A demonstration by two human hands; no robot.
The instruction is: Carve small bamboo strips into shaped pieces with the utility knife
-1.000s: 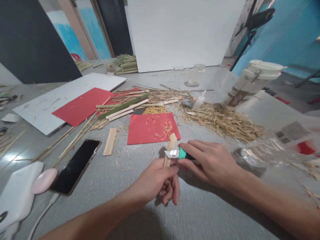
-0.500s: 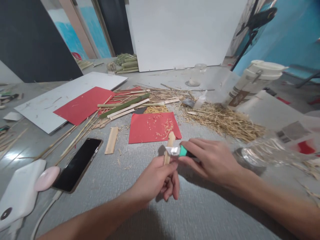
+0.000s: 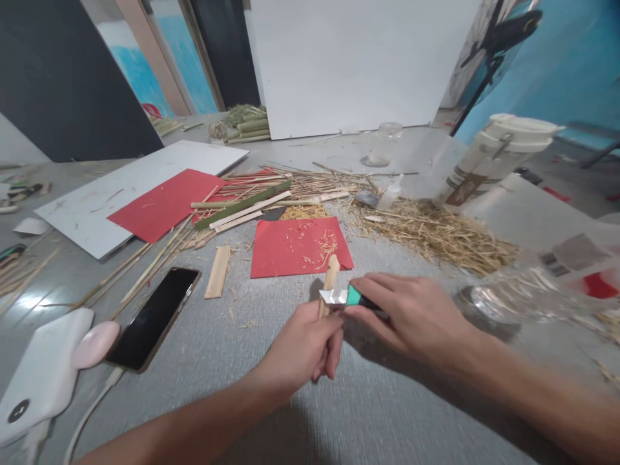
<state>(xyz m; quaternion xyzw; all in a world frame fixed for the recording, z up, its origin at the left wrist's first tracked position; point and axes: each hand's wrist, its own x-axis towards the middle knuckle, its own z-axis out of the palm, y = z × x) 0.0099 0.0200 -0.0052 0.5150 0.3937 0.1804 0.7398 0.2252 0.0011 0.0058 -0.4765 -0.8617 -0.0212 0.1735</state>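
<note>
1. The wooden strip (image 3: pixel 332 272) is at near centre, its far end by the red sheet (image 3: pixel 268 255). The left hand (image 3: pixel 298 345) is closed around its near end.
2. The right hand (image 3: pixel 411 316) grips the utility knife (image 3: pixel 354 295), blade laid across the strip just beyond the left fingers. The hands are close together.
3. The step in hand looks like whittling or trimming the strip; shavings (image 3: pixel 327 241) on the red sheet fit that. The next stroke calls for a firm left hold and an edge angled away from the left fingertips.
4. Hard to make out: whether the blade bites or merely rests — I cannot tell. The left hand covers the strip's near end; the right hides most of the knife handle.
5. Farther out, the white device (image 3: pixel 43 374) at near left is cut off.
</note>
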